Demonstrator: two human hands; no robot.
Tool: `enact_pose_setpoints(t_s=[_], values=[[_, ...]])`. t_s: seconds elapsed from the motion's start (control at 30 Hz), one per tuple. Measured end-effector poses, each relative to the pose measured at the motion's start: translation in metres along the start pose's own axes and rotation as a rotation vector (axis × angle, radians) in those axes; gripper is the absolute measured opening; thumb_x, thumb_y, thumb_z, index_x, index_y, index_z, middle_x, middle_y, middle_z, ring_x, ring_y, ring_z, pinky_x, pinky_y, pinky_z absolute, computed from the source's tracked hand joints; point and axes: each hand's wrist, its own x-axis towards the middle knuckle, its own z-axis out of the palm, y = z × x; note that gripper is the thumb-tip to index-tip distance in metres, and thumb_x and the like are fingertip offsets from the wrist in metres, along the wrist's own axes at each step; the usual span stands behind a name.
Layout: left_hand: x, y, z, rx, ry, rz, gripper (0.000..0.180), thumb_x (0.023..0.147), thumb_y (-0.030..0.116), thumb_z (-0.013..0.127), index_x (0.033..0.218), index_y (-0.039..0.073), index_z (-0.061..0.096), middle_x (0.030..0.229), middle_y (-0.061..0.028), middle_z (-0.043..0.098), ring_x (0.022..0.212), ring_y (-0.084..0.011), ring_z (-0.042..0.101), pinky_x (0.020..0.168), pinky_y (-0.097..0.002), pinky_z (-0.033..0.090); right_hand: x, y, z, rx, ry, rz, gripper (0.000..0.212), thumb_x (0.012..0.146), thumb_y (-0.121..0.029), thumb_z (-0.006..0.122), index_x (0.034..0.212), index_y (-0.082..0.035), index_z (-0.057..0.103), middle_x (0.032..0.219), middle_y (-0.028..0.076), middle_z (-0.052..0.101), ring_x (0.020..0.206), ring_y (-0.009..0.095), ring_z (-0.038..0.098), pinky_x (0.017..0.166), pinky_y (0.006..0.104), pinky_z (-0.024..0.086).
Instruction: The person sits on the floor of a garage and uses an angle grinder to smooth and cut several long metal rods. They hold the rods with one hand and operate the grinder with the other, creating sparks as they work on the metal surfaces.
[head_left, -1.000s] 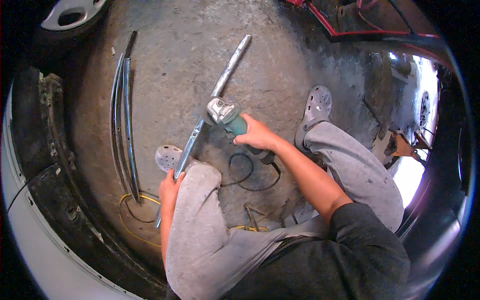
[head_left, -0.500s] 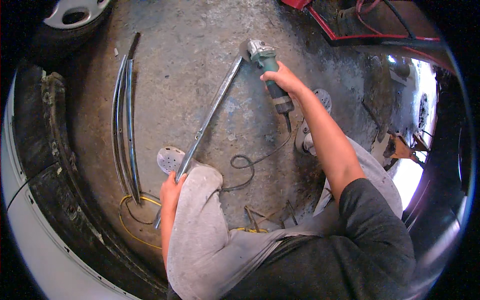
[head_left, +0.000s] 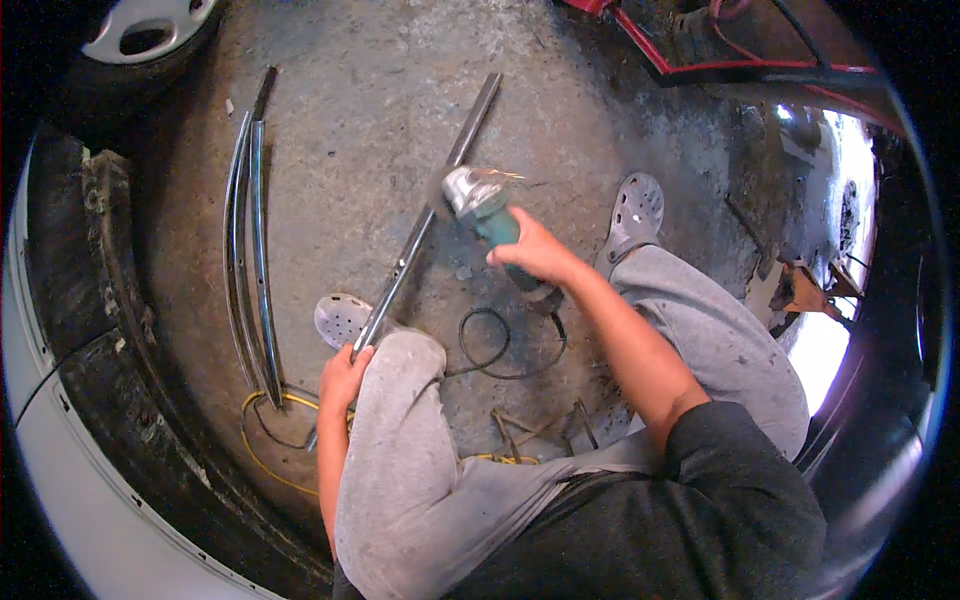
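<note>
My right hand (head_left: pixel 535 250) is wrapped round the body of a green angle grinder (head_left: pixel 488 215) with a silver head. The grinder's disc is blurred and meets a long metal strip (head_left: pixel 408 258) partway along its length; a few orange sparks show beside the head. My left hand (head_left: pixel 344 377) grips the lower part of that strip next to my left knee. The strip slants up and away to the right across the floor, its far end beyond the grinder. A black cord (head_left: pixel 515 374) loops from the grinder over the floor.
Several shiny curved trim strips (head_left: pixel 262 230) lie at the left. A yellow cable (head_left: pixel 262 465) runs near their lower ends. A wheel (head_left: pixel 150 38) stands at the upper left, a long dark bumper-like part (head_left: pixel 120 260) along the left, and a red-edged panel (head_left: pixel 740 70) at the upper right.
The grinder in my right hand has moved from the strip's far end down and left to partway along it. Sparks now show. My left hand keeps its hold on the strip.
</note>
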Motion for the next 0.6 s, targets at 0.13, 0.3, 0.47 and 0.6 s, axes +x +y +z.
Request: enact_pose_setpoints(t_s=[0.13, 0.3, 0.47, 0.6], values=[[0.000, 0.006, -0.002, 0.050, -0.016, -0.019, 0.060, 0.095, 0.062, 0.059, 0.106, 0.004, 0.067, 0.094, -0.0276, 0.071, 0.094, -0.0484, 0.068, 0.079, -0.0541, 0.050, 0.051, -0.007, -0.053, 0.078, 0.115, -0.036, 0.067, 0.075, -0.017, 0.080, 0.133, -0.003, 0.051, 0.097, 0.007, 0.065, 0.080, 0.017, 0.065, 0.074, 0.0351, 0.054], [-0.004, 0.016, -0.002, 0.134, 0.008, -0.055, 0.062, 0.095, 0.065, 0.057, 0.107, 0.004, 0.067, 0.093, -0.0274, 0.072, 0.093, -0.0492, 0.068, 0.078, -0.0556, 0.050, 0.084, -0.053, -0.106, 0.068, 0.184, -0.070, 0.069, 0.079, -0.018, 0.079, 0.137, -0.003, 0.045, 0.098, 0.010, 0.065, 0.078, 0.020, 0.066, 0.067, 0.0364, 0.055], [-0.004, 0.020, -0.002, 0.154, 0.010, -0.047, 0.061, 0.095, 0.065, 0.057, 0.106, 0.006, 0.067, 0.093, -0.0265, 0.072, 0.092, -0.0494, 0.067, 0.078, -0.0556, 0.050, 0.065, -0.021, -0.068, 0.057, 0.157, -0.007, 0.075, 0.073, -0.021, 0.083, 0.138, -0.001, 0.051, 0.104, 0.011, 0.066, 0.089, 0.021, 0.065, 0.079, 0.0383, 0.054], [-0.003, 0.000, 0.005, 0.050, -0.007, -0.044, 0.060, 0.095, 0.064, 0.057, 0.104, 0.006, 0.067, 0.096, -0.0265, 0.072, 0.094, -0.0481, 0.067, 0.078, -0.0547, 0.049, 0.003, -0.004, 0.007, -0.063, -0.008, -0.015, 0.089, 0.071, -0.025, 0.085, 0.147, 0.001, 0.046, 0.125, 0.015, 0.065, 0.114, 0.024, 0.062, 0.101, 0.0379, 0.049]])
